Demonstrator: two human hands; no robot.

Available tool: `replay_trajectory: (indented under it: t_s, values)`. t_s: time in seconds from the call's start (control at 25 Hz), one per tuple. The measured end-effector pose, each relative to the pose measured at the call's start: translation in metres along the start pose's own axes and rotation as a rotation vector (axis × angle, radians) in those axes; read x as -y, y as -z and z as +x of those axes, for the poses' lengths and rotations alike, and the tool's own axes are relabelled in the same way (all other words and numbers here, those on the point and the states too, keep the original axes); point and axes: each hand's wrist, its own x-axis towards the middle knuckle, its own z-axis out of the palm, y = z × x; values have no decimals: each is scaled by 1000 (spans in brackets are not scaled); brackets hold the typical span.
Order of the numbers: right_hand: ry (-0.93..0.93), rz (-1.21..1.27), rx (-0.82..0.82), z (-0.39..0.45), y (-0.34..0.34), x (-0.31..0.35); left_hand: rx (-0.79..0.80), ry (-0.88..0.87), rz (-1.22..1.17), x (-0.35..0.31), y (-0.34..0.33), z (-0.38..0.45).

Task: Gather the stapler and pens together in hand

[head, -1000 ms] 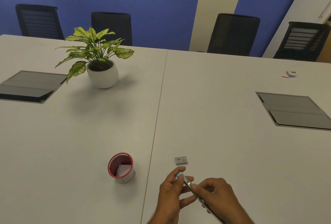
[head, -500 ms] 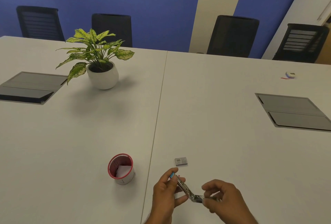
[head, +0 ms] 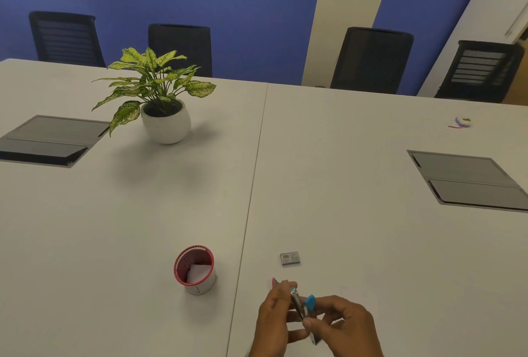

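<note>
Surface point(head: 357, 185) first: white, carrying a potted plant point(head: 160, 99), a red-rimmed cup point(head: 195, 269) and a small grey box point(head: 290, 258). Near its front edge, both hands grip a small metal stapler point(head: 300, 306) with blue ends, lifted above the surface. Left hand point(head: 274, 319) curls its fingers round the upper end; right hand point(head: 343, 325) pinches the lower end. The stapler looks hinged open, so the work seems midway, with closing left.

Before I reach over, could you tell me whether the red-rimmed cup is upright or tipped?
Upright: the red-rimmed cup stands on its base, mouth upward, on the table.
</note>
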Motion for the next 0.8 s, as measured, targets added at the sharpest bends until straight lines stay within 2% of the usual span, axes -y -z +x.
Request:
replay_trajectory:
  t_s: [0.16, 0.28, 0.36, 0.48, 0.6, 0.72, 0.8]
  values:
    - [29, -33, -7, -5, -16, -4, -58, 35, -44, 0, -16, 1]
    - [147, -50, -107, -5, -23, -9, -49, -35, -163, -1, -15, -1]
    - [138, -32, -102, -6, -23, -8, -65, -71, -182, 1, -13, 0]
    - [66, 44, -29, -7, -20, -8, -51, -100, -205, 4, -11, -2]
    - [-25, 241, 111, -10, -18, -8, -41, -73, -318, 2, -7, -3]
    - [-71, 299, 254, -11, -16, -4, 61, -33, -403, -2, -1, -4]
    - [-68, 301, 261, -11, -18, -2, 121, -2, -395, -3, 0, -4]
